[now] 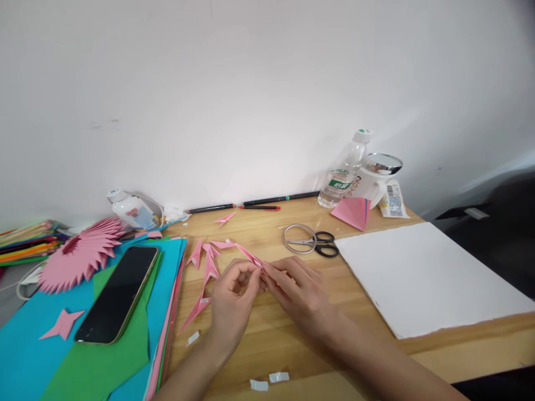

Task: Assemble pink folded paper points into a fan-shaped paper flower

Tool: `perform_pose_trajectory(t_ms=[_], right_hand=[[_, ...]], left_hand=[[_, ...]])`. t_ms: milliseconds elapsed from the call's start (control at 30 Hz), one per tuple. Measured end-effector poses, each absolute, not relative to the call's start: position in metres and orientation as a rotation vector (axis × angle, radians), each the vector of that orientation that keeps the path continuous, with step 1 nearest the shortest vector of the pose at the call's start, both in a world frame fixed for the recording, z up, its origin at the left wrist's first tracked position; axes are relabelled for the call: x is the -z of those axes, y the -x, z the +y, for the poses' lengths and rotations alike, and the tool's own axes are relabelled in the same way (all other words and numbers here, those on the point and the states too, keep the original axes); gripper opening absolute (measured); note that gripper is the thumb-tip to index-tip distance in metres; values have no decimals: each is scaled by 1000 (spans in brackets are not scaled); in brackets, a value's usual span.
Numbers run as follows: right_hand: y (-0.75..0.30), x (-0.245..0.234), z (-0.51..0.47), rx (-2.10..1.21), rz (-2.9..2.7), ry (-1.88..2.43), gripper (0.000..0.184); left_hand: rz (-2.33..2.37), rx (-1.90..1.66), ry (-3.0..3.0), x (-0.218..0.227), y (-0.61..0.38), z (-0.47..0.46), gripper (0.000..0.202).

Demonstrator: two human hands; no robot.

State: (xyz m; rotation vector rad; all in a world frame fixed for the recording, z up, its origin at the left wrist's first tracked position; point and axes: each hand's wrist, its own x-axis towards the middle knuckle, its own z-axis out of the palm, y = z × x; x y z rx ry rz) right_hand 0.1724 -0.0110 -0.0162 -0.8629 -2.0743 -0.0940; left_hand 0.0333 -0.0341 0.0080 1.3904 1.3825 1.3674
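Note:
Both hands meet over the wooden desk [292, 345], pinching a narrow folded pink paper spike [249, 256]. My left hand [234, 298] has its fingers curled against the spike's near end. My right hand [298, 292] grips the same end from the right. Several more pink folded spikes [208, 262] lie just left of the hands. Small white tape scraps [267, 381] rest near the desk's front edge.
A phone [119, 292] lies on green and blue paper sheets [25, 356] at left, beside a pink spiked paper flower [79, 253] and a pink star [62, 323]. Scissors [317, 243], a tape ring [298, 238], pens [280, 198], a water bottle [345, 170], a mug [374, 178] and a white board [422, 275] are on the right.

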Motion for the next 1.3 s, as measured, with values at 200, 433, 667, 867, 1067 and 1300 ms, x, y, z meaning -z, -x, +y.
perform_pose_trajectory(t_ms=[200,433,667,867,1067,1300], right_hand=[[-172,18,-11,105,-2081,870,22],[-171,14,-11,98,-2049,873,19],[-171,12,-11,88,-2039,864,20],[-172,15,-11,72,-2071,855,23],[-173,18,-12,78,-2093,881,24],[-171,14,-11,89,-2040,869,22]], left_hand=[[1392,-1342,-1416,-8,-32,-34,9],[1400,-1347,-1474,-9,-31,-35,10],[1356,-1374,-1415,-9,-32,-33,8],[1353,-1396,-1363,-7,-34,-34,6],[1362,-1372,-1409,-8,-33,-34,8],[1388,-1363,-1448,-7,-32,-34,9]])
